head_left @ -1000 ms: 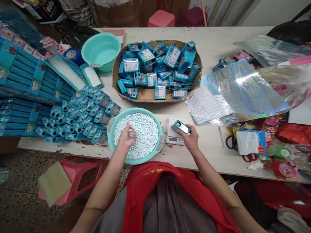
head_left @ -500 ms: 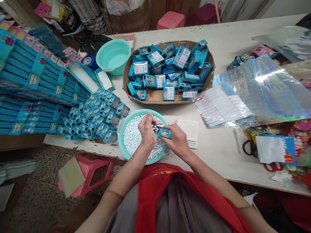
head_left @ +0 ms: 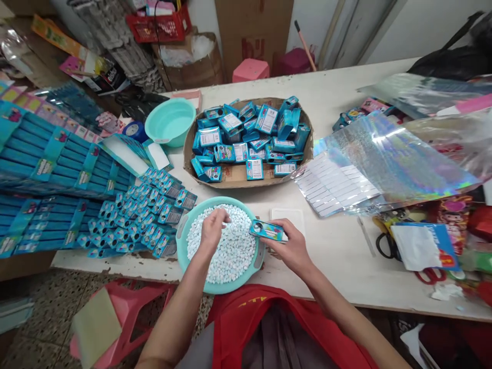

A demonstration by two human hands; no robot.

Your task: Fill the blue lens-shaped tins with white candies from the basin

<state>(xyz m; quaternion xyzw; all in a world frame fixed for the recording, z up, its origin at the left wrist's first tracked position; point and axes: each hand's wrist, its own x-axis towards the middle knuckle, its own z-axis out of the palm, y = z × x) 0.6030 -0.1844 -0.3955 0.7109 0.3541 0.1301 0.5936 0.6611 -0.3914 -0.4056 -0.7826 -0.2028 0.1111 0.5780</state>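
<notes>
Right hand (head_left: 294, 246) pinches a blue box (head_left: 268, 230) between thumb and fingers at the turquoise basin's (head_left: 183, 234) right rim. Left hand (head_left: 211, 231): fingers curled over white pieces (head_left: 230, 259); grip, I cannot tell. I judge work partway: cardboard tray (head_left: 234, 176) well filled, bunched boxes (head_left: 132, 220) remaining.

right of the pellet basin (head_left: 226, 288), the right hand (head_left: 291, 247) partly hides the scale (head_left: 287, 213); over the basin, whether the left hand (head_left: 212, 229) holds pellets (head_left: 232, 253) is unclear.
</notes>
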